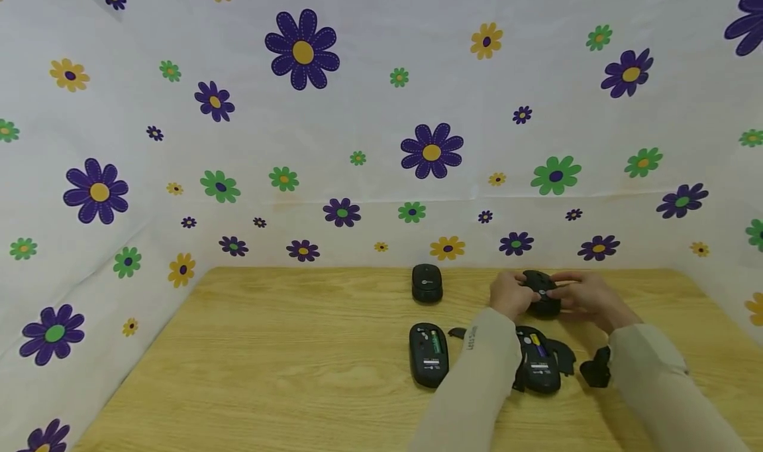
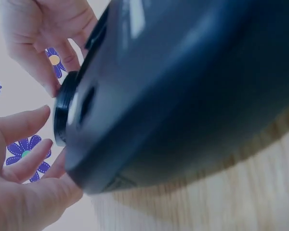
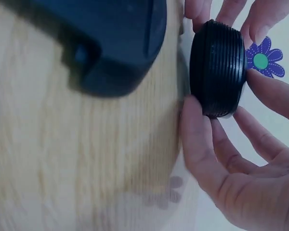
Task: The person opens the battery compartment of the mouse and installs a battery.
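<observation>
A black computer mouse (image 1: 542,301) with a ribbed edge (image 3: 221,70) is between both hands at the table's back right. My left hand (image 1: 511,294) holds its left side with curled fingers. On the opposite side, my right hand (image 1: 591,299) grips it between thumb and fingers. Nearer, between the forearms, an overturned black mouse (image 1: 541,376) shows a yellow and purple battery (image 1: 538,344) in its bay. That mouse fills much of the left wrist view, blurred. Another overturned mouse (image 1: 428,372) lies to the left, with a green battery (image 1: 436,341) inside.
A black mouse (image 1: 427,283) sits upright near the table's back edge. Thin black cover pieces lie around: one (image 1: 457,333) by the left sleeve, one (image 1: 563,357) beside the nearer mouse, another (image 1: 596,368) by the right sleeve. Flower-patterned cloth (image 1: 357,107) stands behind the wooden table (image 1: 286,359).
</observation>
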`<state>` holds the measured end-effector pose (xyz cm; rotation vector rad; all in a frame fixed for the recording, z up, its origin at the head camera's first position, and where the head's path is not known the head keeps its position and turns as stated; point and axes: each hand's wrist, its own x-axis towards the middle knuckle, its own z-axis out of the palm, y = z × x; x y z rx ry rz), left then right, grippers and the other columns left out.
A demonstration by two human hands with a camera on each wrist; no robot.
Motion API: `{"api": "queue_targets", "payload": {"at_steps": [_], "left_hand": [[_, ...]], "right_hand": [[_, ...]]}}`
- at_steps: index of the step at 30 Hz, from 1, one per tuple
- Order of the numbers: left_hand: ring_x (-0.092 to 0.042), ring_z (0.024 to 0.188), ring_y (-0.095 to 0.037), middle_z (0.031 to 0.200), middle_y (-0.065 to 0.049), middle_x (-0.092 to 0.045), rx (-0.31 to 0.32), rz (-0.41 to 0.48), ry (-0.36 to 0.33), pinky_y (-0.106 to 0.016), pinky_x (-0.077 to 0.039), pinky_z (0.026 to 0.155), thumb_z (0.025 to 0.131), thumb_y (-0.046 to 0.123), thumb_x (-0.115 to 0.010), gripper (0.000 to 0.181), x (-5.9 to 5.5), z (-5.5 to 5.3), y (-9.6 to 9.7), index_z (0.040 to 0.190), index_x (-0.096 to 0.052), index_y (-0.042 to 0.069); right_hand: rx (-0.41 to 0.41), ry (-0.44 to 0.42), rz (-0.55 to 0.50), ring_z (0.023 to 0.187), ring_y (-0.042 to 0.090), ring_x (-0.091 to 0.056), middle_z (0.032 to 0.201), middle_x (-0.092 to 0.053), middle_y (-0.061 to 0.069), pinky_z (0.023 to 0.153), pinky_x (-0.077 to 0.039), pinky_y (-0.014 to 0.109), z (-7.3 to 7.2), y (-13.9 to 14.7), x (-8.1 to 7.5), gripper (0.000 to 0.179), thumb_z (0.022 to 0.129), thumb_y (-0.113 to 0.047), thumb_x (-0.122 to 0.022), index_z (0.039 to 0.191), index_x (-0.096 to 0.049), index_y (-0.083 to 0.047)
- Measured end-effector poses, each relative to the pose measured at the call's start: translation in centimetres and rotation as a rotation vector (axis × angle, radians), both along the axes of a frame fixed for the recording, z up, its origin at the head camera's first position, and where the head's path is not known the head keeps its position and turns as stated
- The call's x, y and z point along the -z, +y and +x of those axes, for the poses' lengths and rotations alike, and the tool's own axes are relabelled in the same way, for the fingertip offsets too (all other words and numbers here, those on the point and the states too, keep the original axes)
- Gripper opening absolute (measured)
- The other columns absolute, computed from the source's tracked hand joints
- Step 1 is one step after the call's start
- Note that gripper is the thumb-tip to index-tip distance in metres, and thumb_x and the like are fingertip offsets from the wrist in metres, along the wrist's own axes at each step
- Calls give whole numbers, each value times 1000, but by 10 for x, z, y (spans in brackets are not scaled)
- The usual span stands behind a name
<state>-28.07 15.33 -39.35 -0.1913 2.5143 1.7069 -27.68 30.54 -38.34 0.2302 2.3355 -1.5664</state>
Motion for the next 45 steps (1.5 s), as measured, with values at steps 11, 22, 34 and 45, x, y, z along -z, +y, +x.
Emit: {"api": "queue_targets", "payload": {"at_steps": [11, 22, 34, 45], "left_hand": [[-68, 84, -23, 92, -9, -69, 10, 267, 38, -37, -62, 80, 80, -4, -83, 37, 0, -6, -13, 115, -72, 3], [-71, 87, -28, 100, -12, -69, 153, 320, 3, -45, -61, 84, 84, -3, -81, 46, -25, 1, -51, 128, -67, 4], [-72, 85, -27, 98, -9, -66, 268, 382, -14, -47, -60, 88, 85, -1, -80, 58, -42, 21, -86, 138, -60, 9], [-69, 81, -21, 102, -7, -61, 326, 390, -26, -43, -61, 87, 86, 0, -80, 63, -42, 44, -107, 142, -54, 13]], "right_hand": [[37, 69, -125, 92, 12, -62, 153, -22, 41, 92, -59, 43, 9, -4, -4, 63, 105, -12, -54, 154, -21, 11], [-9, 172, -197, 89, 4, -66, 154, -19, 40, 87, -60, 32, 21, -24, -17, 66, 105, -13, -55, 155, -20, 11], [-118, 287, -230, 100, 3, -60, 153, -24, 38, 88, -58, 27, 43, -39, -25, 60, 108, -14, -49, 156, -20, 10], [-142, 356, -215, 103, 10, -60, 145, -35, 38, 85, -60, 31, 65, -49, -26, 57, 106, -9, -53, 151, -27, 13]]}}
